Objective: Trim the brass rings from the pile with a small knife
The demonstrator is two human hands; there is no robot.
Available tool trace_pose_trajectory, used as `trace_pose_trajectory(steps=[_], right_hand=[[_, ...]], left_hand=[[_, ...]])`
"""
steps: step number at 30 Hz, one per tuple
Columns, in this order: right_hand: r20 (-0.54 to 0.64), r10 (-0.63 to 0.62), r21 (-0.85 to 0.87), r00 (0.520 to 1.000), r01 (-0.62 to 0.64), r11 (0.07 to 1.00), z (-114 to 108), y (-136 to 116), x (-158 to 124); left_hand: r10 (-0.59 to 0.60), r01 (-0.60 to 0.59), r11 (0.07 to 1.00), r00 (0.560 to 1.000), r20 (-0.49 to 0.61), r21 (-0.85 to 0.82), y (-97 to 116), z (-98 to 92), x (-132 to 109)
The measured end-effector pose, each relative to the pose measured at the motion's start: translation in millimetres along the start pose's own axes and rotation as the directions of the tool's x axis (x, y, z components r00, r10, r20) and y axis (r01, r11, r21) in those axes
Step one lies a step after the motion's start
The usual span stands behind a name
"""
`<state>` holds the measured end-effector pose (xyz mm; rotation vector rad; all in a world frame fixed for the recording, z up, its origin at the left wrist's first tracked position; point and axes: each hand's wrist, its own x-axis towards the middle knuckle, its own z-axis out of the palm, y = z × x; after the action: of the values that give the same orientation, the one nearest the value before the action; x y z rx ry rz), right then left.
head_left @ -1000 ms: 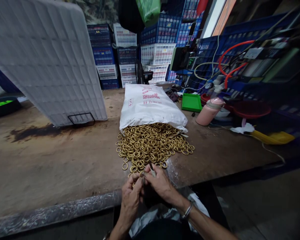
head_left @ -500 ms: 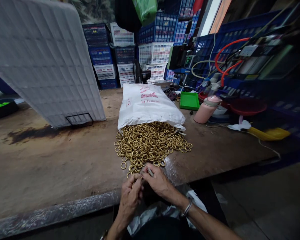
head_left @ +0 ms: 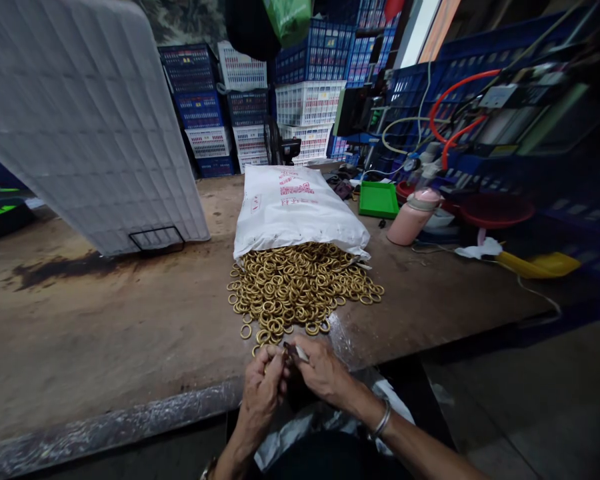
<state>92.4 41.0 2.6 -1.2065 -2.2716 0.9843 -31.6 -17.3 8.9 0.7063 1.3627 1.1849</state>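
Observation:
At the table's front edge, my left hand [head_left: 264,383] pinches a small gold-coloured ring, mostly covered by the fingers. My right hand [head_left: 325,370] is closed around a small knife-like tool [head_left: 299,353] with a pale handle and a dark tip. That tip meets the ring at the left fingertips. Just beyond both hands lies a heap of gold-coloured rings [head_left: 295,283], spilling from the open mouth of a white woven sack [head_left: 297,207] with red print. A few loose rings lie nearest my fingers.
A large white ribbed panel [head_left: 105,127] stands upright on the wooden table [head_left: 130,327] at left. To the right are a green tray [head_left: 379,199], a pink bottle [head_left: 414,217] and a yellow scoop-like piece [head_left: 537,265]. Stacked crates [head_left: 310,103] line the back.
My right hand has shifted slightly right and turned, so the tool lies at a different angle against the left fingertips. My left hand stays nearly in place, still pinching.

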Motion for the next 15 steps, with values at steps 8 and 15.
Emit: trace_pose_trajectory(steps=[8,15], right_hand=[[0.113,-0.063,-0.249,0.992,0.089,0.964,-0.9,-2.0,-5.4],[0.102,-0.002,-0.374,0.995,0.040,0.926,5.4,-0.4,-5.1]], left_hand=[[0.071,-0.071,0.997,0.997,-0.017,0.010,6.9,2.8,-2.0],[0.111,-0.110,0.993,0.994,-0.011,0.049,2.5,-0.9,-0.2]])
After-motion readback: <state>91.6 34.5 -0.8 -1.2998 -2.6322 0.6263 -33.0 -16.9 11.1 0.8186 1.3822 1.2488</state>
